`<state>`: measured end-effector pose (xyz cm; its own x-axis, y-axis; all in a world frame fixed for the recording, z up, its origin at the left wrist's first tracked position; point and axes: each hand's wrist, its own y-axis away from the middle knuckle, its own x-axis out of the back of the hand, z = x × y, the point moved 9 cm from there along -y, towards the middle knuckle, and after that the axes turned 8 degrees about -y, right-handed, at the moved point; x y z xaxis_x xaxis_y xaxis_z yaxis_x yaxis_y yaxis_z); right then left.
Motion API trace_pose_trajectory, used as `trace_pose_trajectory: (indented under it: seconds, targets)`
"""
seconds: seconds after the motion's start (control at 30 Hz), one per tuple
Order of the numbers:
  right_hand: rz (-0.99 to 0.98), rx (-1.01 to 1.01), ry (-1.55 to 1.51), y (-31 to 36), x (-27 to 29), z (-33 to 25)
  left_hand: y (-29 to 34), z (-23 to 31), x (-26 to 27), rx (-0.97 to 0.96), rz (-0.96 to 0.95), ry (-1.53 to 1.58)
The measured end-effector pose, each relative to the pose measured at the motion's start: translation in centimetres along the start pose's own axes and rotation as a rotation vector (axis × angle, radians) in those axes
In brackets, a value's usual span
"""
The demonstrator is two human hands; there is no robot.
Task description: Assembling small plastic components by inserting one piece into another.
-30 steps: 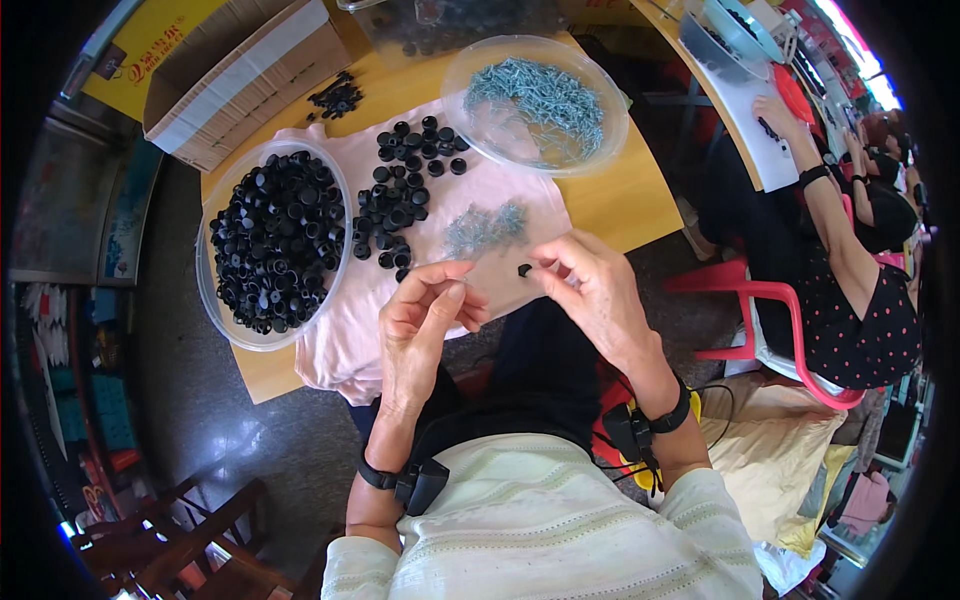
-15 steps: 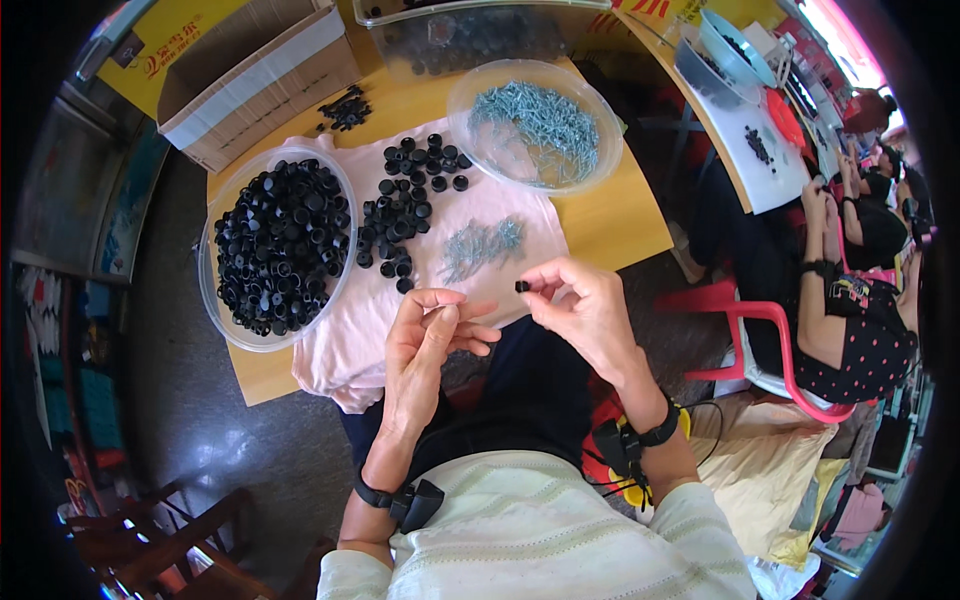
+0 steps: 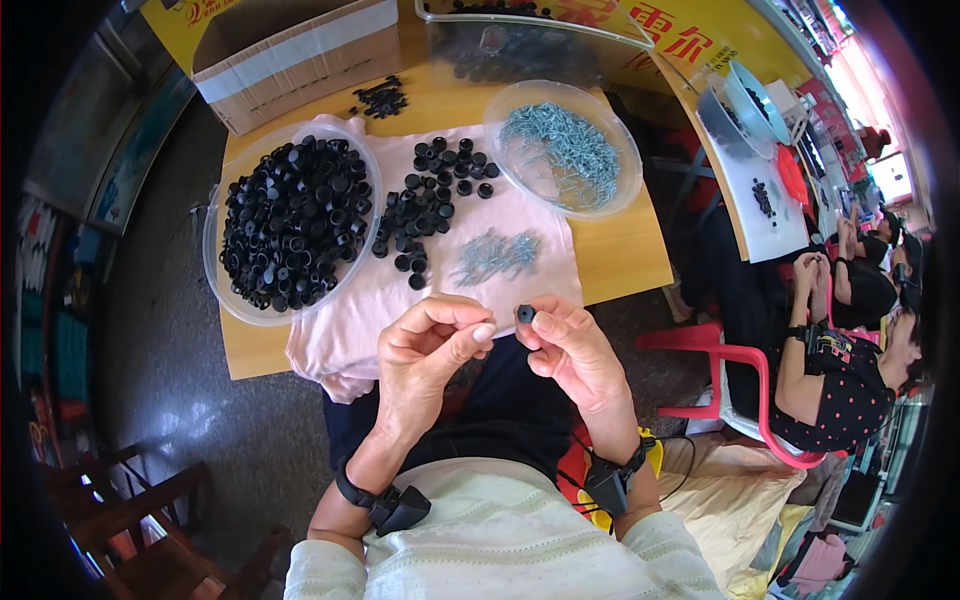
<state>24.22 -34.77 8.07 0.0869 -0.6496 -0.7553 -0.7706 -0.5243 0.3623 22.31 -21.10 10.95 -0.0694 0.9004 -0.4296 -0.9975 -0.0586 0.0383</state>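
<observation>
Over the near edge of the pink cloth, my two hands face each other a short way apart. A small black plastic cap sits between the thumb and fingers of my right hand, its end with a centre hole toward me. My left hand is closed in a pinch; what lies in its fingertips is too small to make out. Just beyond the hands is a small pile of silver screws on the cloth. Loose black caps lie to its left.
A round clear tub heaped with black caps stands left; another tub of screws stands back right. Behind are a cardboard box, small black pieces and a clear bin. People sit at right near a red chair.
My left fingers have closed from a looser spread into a pinch. The right hand has turned the cap, and both hands are closer together. The whole view has shifted slightly.
</observation>
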Motion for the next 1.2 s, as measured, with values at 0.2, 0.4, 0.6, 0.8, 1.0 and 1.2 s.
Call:
trace_pose_trajectory:
  seconds: [0.2,0.4,0.6,0.8,1.0,1.2]
  targets:
    - [-0.013,-0.024,0.064,-0.5,-0.7,0.7,-0.3,-0.5,0.2,0.046,0.05,0.06]
    - [-0.001,-0.015,0.081,-0.8,-1.0,1.0,-0.3,-0.6,0.6,-0.012,0.07,0.064]
    - [-0.011,-0.029,0.08,-1.1,-0.8,1.2,-0.1,-0.1,0.9,-0.056,0.111,-0.089]
    - [0.019,0.029,0.147,-1.1,-1.0,0.8,0.2,1.9,0.8,-0.26,0.072,-0.436]
    - [-0.015,0.098,0.21,-1.1,-1.8,0.2,0.3,1.7,1.2,-0.249,0.076,-0.497]
    - [0.017,0.175,0.277,-1.3,-1.9,-0.1,0.0,3.0,0.7,-0.319,0.075,-0.673]
